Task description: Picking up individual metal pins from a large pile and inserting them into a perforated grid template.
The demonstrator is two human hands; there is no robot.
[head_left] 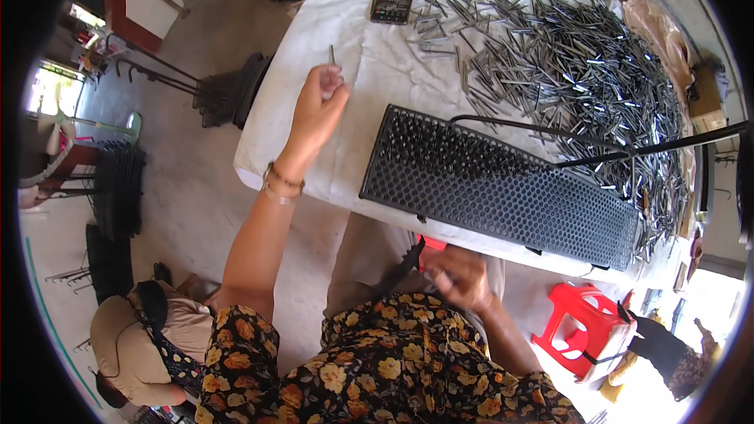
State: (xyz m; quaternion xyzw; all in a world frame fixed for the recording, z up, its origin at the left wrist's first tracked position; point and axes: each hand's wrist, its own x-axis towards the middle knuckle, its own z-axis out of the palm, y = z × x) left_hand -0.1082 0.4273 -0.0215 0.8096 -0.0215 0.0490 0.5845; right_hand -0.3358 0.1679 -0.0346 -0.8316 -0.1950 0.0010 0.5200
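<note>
My left hand is raised over the left part of the table, fingers closed on a thin metal rod that sticks up from the fingertips. Below the table's front edge, close to my lap, is my right hand. Motion smears its fingers, and I cannot make out whether it holds anything. A black perforated tray lies slantwise along the front edge. Many dark rods stand in the holes of its far left part. Behind it spreads a large heap of loose metal rods.
A phone lies on the white-covered table. A black metal bar reaches over the tray from the right. On the floor at right stands a red stool. Another person is at lower left, near stacked black racks.
</note>
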